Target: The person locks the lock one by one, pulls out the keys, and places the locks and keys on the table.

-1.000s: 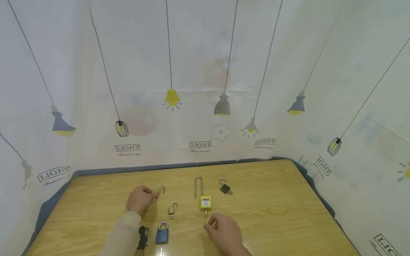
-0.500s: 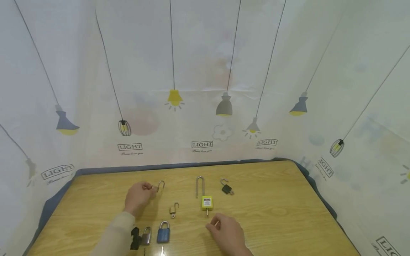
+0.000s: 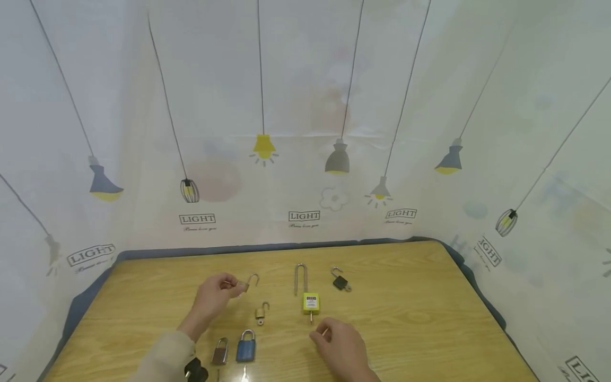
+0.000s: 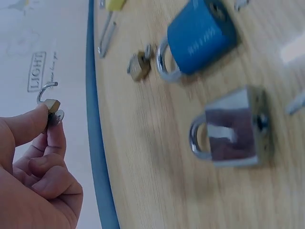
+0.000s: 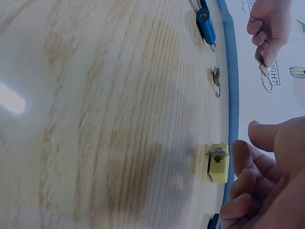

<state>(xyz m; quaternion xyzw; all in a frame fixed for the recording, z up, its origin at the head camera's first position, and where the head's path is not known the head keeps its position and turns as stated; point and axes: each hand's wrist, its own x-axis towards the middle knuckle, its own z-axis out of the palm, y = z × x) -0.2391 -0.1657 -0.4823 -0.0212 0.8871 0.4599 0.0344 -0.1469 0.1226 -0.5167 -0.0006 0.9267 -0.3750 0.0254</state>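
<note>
A person's left hand (image 3: pixel 210 300) pinches a small brass padlock (image 3: pixel 250 283) between thumb and forefinger, lifted clear of the wooden table (image 3: pixel 420 318), its shackle swung open and a key seemingly in its base. The right hand (image 3: pixel 341 347) hovers low over the table at five o'clock from the yellow padlock (image 3: pixel 310 303), fingers loosely curled; whether anything lies between them cannot be told from these views.

Judged from how the locks lie, the work looks about half done. Besides the held lock, another small brass padlock (image 3: pixel 260 313) at the table's centre and a black padlock (image 3: pixel 340 281) at one o'clock from the yellow one have open shackles. The yellow lock, with its long shackle pointing to twelve o'clock and a key standing out of its near end, cannot be read as open or closed. The blue padlock (image 3: pixel 245 347) and the silver padlock (image 3: pixel 220 352) just to its left, at about seven o'clock from the centre, appear locked, with loose keys near the table's front edge.
</note>
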